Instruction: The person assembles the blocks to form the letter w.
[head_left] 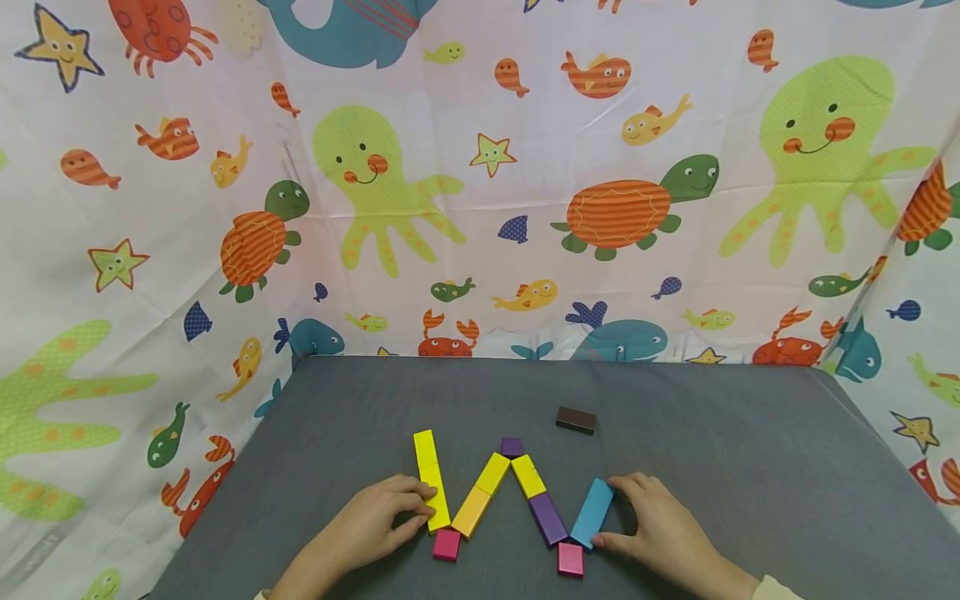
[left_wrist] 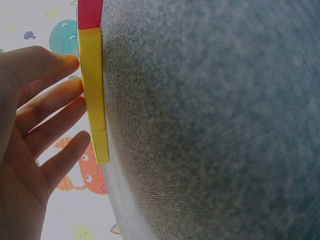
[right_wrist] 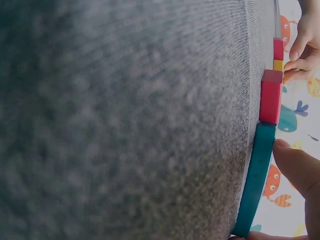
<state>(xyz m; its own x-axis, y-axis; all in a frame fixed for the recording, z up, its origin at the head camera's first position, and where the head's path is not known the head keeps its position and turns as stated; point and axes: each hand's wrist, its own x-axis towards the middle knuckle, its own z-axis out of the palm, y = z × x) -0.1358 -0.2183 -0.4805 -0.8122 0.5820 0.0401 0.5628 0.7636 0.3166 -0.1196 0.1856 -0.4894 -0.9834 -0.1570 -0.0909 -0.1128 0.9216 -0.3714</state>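
Observation:
Coloured flat blocks lie in a W on the grey table (head_left: 712, 467). My left hand (head_left: 420, 504) touches the left side of the lower yellow block (head_left: 437, 500) with nearly straight fingers (left_wrist: 75, 90); that yellow block (left_wrist: 93, 90) has a pink block (left_wrist: 90, 12) at its near end. My right hand (head_left: 613, 512) rests against the right side of the blue block (head_left: 592, 512), index tip at its far end and thumb (right_wrist: 297, 167) by its near end. The blue block (right_wrist: 257, 180) meets a pink block (right_wrist: 271, 100). Both blocks lie flat on the table.
The W also holds yellow blocks (head_left: 482, 492), a small purple block (head_left: 512, 447) at the middle peak, a long purple block (head_left: 548, 517) and pink blocks (head_left: 446, 544) at the bottom points. A dark brown block (head_left: 576, 419) lies apart, farther back. A sea-animal curtain (head_left: 480, 208) surrounds the table.

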